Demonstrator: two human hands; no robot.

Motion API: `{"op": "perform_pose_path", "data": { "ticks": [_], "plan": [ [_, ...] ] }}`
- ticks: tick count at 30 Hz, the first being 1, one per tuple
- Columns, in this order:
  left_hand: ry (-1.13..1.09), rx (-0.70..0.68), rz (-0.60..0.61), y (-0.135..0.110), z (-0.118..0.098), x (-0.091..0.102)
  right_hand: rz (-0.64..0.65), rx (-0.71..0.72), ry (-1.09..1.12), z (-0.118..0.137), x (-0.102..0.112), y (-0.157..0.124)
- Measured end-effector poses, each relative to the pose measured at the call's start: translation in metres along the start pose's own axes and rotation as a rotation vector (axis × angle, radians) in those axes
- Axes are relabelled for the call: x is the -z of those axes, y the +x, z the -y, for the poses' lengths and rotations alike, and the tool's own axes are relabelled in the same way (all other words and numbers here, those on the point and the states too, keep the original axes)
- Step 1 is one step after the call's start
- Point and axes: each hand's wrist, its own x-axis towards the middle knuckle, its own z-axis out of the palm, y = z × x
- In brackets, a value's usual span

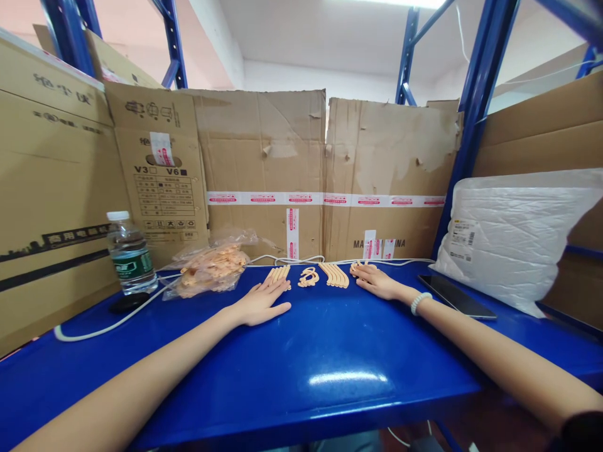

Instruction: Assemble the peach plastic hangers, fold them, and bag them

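Note:
My left hand (264, 302) lies flat with its fingers stretched over the lower part of a row of thin beige strips (281, 272). My right hand (380, 284), with a pale beaded bracelet (421, 303) on the wrist, rests palm down on more beige pieces (357, 266), mostly hidden by its fingers. Between the hands lies a small cluster of curly beige pieces (309, 277). Just right of it, several curved beige strips (334, 276) sit side by side. Neither hand grips anything.
A clear plastic bag of beige pieces (211, 270) lies left on the blue table (301, 351), beside a water bottle (130, 254), a black mouse-like object (128, 303) and a white cable (108, 328). To the right are a phone (455, 297) and a white package (513, 238). Cardboard (264, 150) stands behind.

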Motion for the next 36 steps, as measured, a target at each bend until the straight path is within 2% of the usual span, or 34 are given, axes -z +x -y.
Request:
{"op": "perform_pose_path", "data": {
  "ticks": [6, 13, 19, 25, 36],
  "plan": [
    [0.006, 0.046, 0.017, 0.002, -0.003, 0.001, -0.009, -0.133, 0.001, 0.007, 0.007, 0.0],
    [-0.006, -0.013, -0.114, -0.006, -0.007, 0.003, -0.298, -0.118, -0.067, 0.01, 0.012, -0.005],
    [0.043, -0.1, -0.263, -0.01, -0.01, 0.005, -0.461, -0.106, -0.081, 0.012, 0.017, -0.008],
    [0.06, -0.231, -0.451, -0.011, -0.015, 0.009, -0.554, -0.106, -0.133, 0.01, 0.016, -0.008],
    [0.043, -0.31, -0.569, -0.013, -0.02, 0.019, -0.664, -0.183, -0.148, 0.003, 0.014, -0.008]
  ]
}}
